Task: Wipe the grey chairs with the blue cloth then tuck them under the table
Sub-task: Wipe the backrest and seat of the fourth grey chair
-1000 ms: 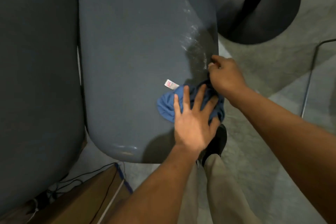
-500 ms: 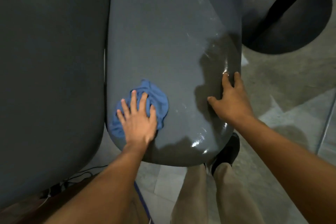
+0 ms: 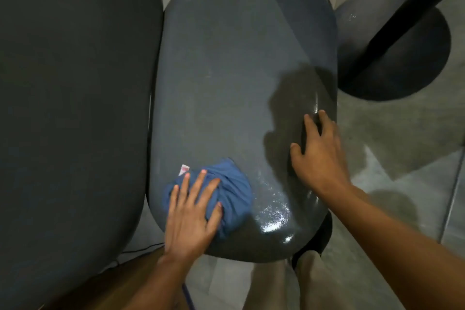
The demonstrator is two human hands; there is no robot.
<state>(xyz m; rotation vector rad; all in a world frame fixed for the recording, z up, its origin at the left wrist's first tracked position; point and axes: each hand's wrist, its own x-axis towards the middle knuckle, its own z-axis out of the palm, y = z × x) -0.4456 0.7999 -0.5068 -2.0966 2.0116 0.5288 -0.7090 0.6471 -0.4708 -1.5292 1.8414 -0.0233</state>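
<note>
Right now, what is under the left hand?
The left hand presses flat on the bunched blue cloth, which lies on the glossy grey chair seat. The seat beneath the cloth is hidden.

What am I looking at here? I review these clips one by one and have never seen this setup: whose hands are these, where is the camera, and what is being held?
There is no machine: a person works bare-handed, and the single camera sits on their head, looking down. The large glossy blue-grey chair seat fills the middle. The left hand presses a bunched blue cloth flat against the seat's near end, fingers spread, not gripping. The right hand rests on the seat's right edge, steadying it. A second, darker grey seat lies alongside on the left, and a round black table base stands on the floor at upper right.
</note>
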